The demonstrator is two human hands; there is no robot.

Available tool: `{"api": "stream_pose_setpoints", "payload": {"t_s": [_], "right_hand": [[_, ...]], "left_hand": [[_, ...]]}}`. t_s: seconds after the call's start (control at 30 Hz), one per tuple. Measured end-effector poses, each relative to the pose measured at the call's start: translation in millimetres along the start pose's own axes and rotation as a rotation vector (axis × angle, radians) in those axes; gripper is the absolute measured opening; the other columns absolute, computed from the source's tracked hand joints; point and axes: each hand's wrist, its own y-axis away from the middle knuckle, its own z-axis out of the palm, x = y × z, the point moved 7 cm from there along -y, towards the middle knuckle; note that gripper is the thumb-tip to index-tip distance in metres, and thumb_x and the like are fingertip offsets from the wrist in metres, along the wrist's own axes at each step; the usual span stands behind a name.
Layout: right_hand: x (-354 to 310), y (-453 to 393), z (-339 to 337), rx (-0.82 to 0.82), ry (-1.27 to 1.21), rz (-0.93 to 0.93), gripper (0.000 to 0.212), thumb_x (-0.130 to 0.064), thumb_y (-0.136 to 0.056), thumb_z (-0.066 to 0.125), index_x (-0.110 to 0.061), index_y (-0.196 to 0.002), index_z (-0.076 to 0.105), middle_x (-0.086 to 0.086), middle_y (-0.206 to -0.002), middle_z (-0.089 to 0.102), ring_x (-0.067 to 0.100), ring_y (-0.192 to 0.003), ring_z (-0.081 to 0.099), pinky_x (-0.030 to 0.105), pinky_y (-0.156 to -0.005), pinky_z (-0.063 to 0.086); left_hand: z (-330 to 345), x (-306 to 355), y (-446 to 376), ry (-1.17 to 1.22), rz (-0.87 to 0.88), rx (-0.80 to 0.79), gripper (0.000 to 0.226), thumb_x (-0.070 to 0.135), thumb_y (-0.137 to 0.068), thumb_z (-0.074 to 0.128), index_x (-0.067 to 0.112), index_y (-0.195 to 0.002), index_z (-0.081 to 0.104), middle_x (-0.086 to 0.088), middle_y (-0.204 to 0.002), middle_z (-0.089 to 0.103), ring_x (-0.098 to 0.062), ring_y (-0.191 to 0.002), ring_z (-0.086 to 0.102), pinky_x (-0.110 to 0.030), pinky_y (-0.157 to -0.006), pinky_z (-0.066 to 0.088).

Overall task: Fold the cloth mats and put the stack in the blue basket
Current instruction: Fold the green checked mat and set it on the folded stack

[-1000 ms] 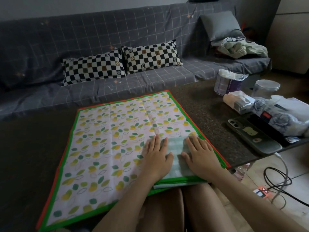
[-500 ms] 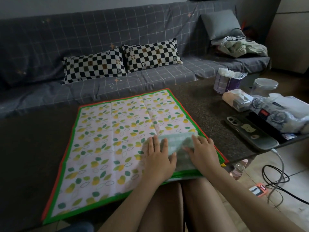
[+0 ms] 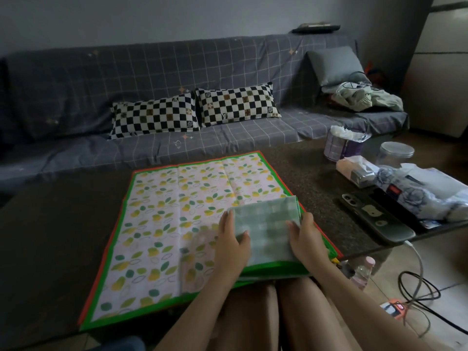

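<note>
Dark table [image 3: 63, 224], both hands gripping one folded green checked mat [image 3: 266, 224]: left hand [image 3: 231, 245], right hand [image 3: 307, 239]. Leaf-print mat [image 3: 164, 224] underneath looks unfolded, and no blue basket in sight, so lots left I'd say.

A folded mat [image 3: 266, 224] lies between the left hand [image 3: 231, 245] and right hand [image 3: 307, 240], on top of a spread mat [image 3: 177, 211] reaching left of the left hand across the desk [image 3: 50, 236]. A phone [image 3: 374, 219] rests right of the right hand; pillows [image 3: 195, 111] sit on the sofa [image 3: 76, 92] beyond both hands.
</note>
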Motion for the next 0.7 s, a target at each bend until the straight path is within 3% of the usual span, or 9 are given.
{"api": "stream_pose_setpoints", "payload": {"t_s": [0.1,0.2,0.27,0.3,0.37,0.5,0.57,0.7], "right_hand": [[-17.5,1.9,2.9,0.013,-0.126,-0.010,0.021,-0.029,-0.097,0.046,-0.012,-0.103,0.036,0.011,-0.105,0.057,0.017,-0.080,0.046,0.030,-0.064,0.031],[-36.3,2.5,17.8,-0.009,-0.210,0.000,0.032,-0.028,-0.097,0.046,-0.008,-0.121,0.039,0.012,-0.114,0.058,0.020,-0.088,0.048,0.028,-0.071,0.033],[-53.0,3.7,32.3,-0.043,-0.221,-0.034,0.036,-0.027,-0.098,0.046,-0.009,-0.127,0.037,0.013,-0.118,0.059,0.024,-0.092,0.054,0.028,-0.071,0.035],[-62.3,4.1,40.7,-0.070,-0.227,-0.054,0.038,-0.027,-0.098,0.045,-0.011,-0.131,0.035,0.012,-0.119,0.059,0.023,-0.092,0.054,0.028,-0.069,0.036],[-83.5,5.1,60.9,-0.143,-0.239,-0.101,0.046,-0.026,-0.098,0.046,-0.016,-0.139,0.028,0.008,-0.119,0.058,0.019,-0.088,0.053,0.029,-0.064,0.039],[-133.6,13.5,103.8,-0.242,-0.244,-0.283,0.051,-0.022,-0.092,0.056,-0.024,-0.138,0.033,-0.009,-0.113,0.052,0.022,-0.108,0.054,0.033,-0.080,0.048],[-156.9,20.2,131.4,-0.308,-0.189,-0.365,0.049,-0.023,-0.091,0.059,-0.024,-0.135,0.039,0.000,-0.127,0.048,0.023,-0.115,0.048,0.029,-0.086,0.043],[-196.0,36.2,189.4,-0.458,-0.125,-0.420,0.057,-0.025,-0.092,0.057,-0.020,-0.142,0.032,0.008,-0.139,0.035,0.025,-0.121,0.044,0.030,-0.098,0.039]], "left_hand": [[-26.3,1.5,4.8,0.106,-0.015,0.062,0.063,0.026,-0.096,0.052,0.028,-0.151,0.021,0.005,-0.155,0.020,-0.005,-0.132,0.028,-0.015,-0.098,0.027],[-53.1,-4.1,6.9,0.105,-0.046,0.058,0.062,0.031,-0.098,0.049,0.031,-0.151,0.019,0.006,-0.152,0.025,0.010,-0.101,0.043,0.000,-0.074,0.032],[-75.5,-9.9,7.8,0.059,-0.072,0.077,0.063,0.031,-0.098,0.048,0.030,-0.152,0.015,0.001,-0.149,0.030,0.011,-0.073,0.041,0.003,-0.058,0.035],[-88.3,-13.5,7.5,0.037,-0.081,0.102,0.063,0.030,-0.099,0.047,0.028,-0.152,0.014,-0.003,-0.147,0.033,0.008,-0.069,0.038,0.002,-0.057,0.035],[-116.1,-22.7,6.0,-0.012,-0.089,0.165,0.064,0.030,-0.099,0.047,0.024,-0.153,0.014,-0.008,-0.142,0.036,0.003,-0.076,0.034,-0.002,-0.062,0.032],[-173.9,-52.3,3.7,-0.095,-0.132,0.282,0.064,0.031,-0.098,0.047,0.023,-0.153,0.014,-0.010,-0.137,0.038,0.000,-0.087,0.036,-0.010,-0.068,0.027],[-201.5,-68.1,3.5,-0.118,-0.146,0.313,0.064,0.030,-0.099,0.047,0.023,-0.153,0.014,-0.010,-0.136,0.036,-0.004,-0.089,0.040,-0.014,-0.074,0.032],[-250.3,-106.9,5.6,-0.170,-0.249,0.339,0.065,0.033,-0.100,0.042,0.024,-0.153,0.007,-0.007,-0.138,0.030,-0.001,-0.072,0.043,-0.015,-0.061,0.035]]}}
